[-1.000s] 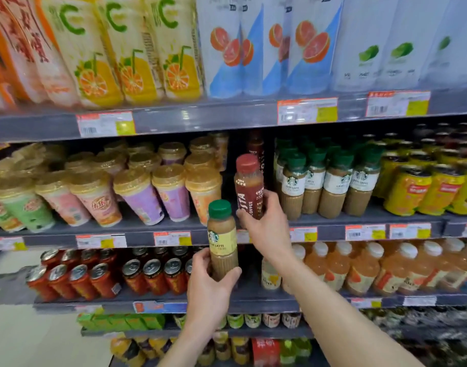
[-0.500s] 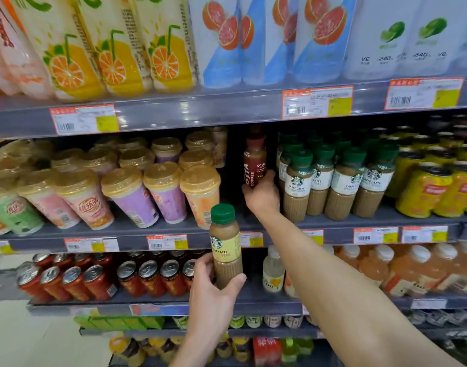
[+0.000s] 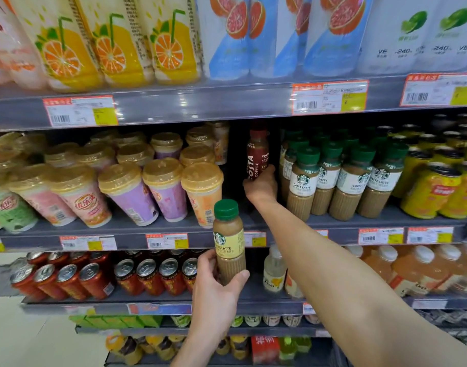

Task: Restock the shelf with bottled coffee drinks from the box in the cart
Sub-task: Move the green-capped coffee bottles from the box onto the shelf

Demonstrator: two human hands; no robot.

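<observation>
In the middle of the frame we had a dark red plastic Costa coffee bottle with a red cap (image 3: 257, 154) deep in the narrow dark gap on the grey metal middle shelf (image 3: 174, 229). Our right hand (image 3: 261, 184) had its fingers (image 3: 269, 169) clenched round the bottle's lower body, arm stretched fully in, and we judged this was to seat it at the back of its lane so later bottles could stand in front. Whether its base already touched the shelf we could not tell, since the hand hid it.

Lower centre, our left hand (image 3: 216, 284) gripped a tan latte bottle with a green cap and pale yellow label (image 3: 229, 239) by its bottom half, upright and out in front of the shelf edge, apparently kept ready as the next one to go in.

Just right of the gap stood rows of green-capped latte bottles with white labels (image 3: 341, 181), crowded close to our right wrist. On the left, gold-lidded milk tea cups in purple, orange and pink (image 3: 163, 186) leaned beside the gap. With both so near, we thought a careless withdrawal could knock either. Yellow cans (image 3: 433, 192) filled the right edge, red cans (image 3: 94, 276) the lower left, tall juice cartons (image 3: 169, 43) the top.
</observation>
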